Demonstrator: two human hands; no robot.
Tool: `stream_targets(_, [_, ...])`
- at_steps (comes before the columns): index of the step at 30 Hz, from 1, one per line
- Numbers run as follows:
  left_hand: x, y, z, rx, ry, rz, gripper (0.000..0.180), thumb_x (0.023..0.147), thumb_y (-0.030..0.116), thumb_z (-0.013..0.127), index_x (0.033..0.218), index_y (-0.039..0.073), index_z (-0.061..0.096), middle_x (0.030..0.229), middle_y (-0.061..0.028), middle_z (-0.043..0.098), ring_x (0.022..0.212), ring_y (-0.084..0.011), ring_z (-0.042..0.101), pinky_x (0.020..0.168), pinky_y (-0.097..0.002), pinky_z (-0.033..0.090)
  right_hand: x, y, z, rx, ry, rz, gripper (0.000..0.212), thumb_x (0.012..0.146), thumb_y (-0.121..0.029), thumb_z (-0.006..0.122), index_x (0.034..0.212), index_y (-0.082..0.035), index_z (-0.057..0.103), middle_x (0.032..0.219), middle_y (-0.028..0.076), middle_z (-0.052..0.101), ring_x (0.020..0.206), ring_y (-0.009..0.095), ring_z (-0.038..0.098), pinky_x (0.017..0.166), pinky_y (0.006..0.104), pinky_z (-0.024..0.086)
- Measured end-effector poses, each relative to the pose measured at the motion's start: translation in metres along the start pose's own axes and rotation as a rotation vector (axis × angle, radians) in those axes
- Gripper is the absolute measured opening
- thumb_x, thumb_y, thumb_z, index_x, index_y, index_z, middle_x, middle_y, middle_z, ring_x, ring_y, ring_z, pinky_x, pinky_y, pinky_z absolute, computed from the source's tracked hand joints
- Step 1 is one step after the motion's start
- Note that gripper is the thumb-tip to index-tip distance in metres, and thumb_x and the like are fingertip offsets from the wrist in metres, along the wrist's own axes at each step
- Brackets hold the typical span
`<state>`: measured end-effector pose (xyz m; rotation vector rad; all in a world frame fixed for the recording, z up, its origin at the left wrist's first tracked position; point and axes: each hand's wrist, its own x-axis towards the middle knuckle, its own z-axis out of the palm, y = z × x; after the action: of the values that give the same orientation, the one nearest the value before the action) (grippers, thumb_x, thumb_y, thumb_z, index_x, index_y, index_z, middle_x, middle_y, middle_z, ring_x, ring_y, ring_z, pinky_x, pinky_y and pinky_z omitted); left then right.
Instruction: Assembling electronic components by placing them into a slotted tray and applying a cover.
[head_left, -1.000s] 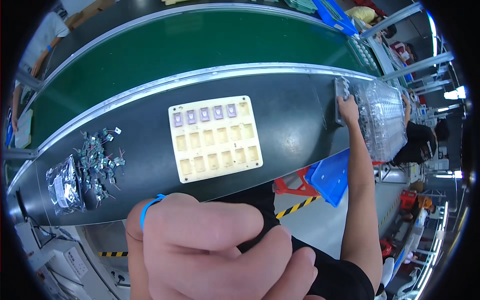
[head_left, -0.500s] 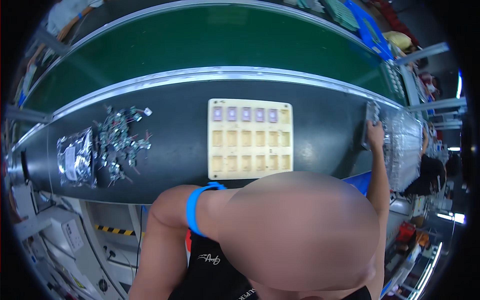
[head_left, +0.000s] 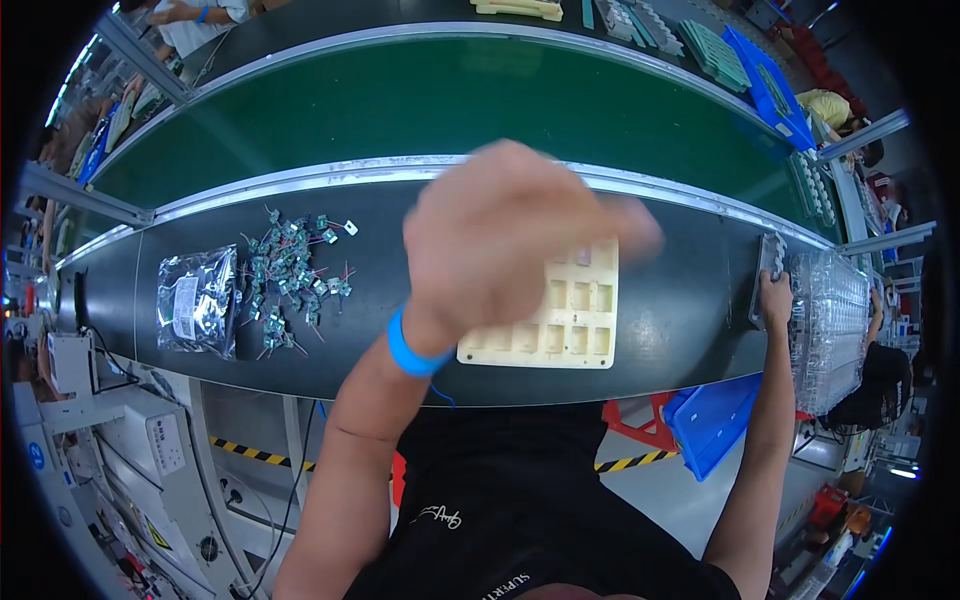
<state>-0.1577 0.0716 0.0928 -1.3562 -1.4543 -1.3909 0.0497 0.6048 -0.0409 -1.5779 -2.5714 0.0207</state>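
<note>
My left hand [head_left: 500, 240], with a blue wristband, is raised over the middle of the bench and smeared by motion; whether it holds anything cannot be made out. Beneath it lies a cream tray [head_left: 535, 345] with rows of square pockets, partly hidden. One pale purple piece [head_left: 584, 256] shows in a far-row pocket. At the right end of the bench, my right hand [head_left: 775, 295] grips the near part of a narrow grey tray [head_left: 770, 256]. The grey tray stands beside a stack of clear plastic trays [head_left: 828, 330].
On the left lie a heap of small green circuit boards with wires [head_left: 290, 270] and a silver bag [head_left: 197, 300]. A metal rail and a green conveyor [head_left: 400, 100] run behind the dark bench. A blue bin [head_left: 712, 420] sits below the front edge at right.
My left hand has come up from the near side, where it was hidden, to above the cream tray. My right hand stays at the grey tray. The view has shifted slightly.
</note>
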Motion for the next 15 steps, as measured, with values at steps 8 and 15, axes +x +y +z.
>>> stream_targets(8, [-0.134, -0.090, 0.018, -0.121, 0.144, -0.832, 0.036, 0.091, -0.007, 0.040, 0.112, 0.002, 0.069, 0.082, -0.0048, 0.064, 0.064, -0.0087, 0.055, 0.059, -0.0224, 0.047, 0.000, -0.001, 0.001, -0.009, 0.016, -0.007, 0.060, 0.090, -0.050, 0.051, 0.126, -0.003, 0.053, 0.116, 0.032, 0.064, 0.110, 0.050, 0.060, 0.095, 0.0531, 0.046])
stream_targets(15, [-0.147, -0.100, 0.028, -0.189, 0.010, -1.126, 0.027, 0.093, 0.000, 0.047, 0.105, 0.001, 0.071, 0.081, -0.0048, 0.067, 0.069, -0.0098, 0.060, 0.063, -0.0238, 0.049, -0.001, 0.001, -0.004, -0.020, 0.005, -0.002, 0.061, 0.092, -0.051, 0.052, 0.123, 0.002, 0.051, 0.114, 0.033, 0.064, 0.109, 0.049, 0.061, 0.093, 0.0542, 0.048])
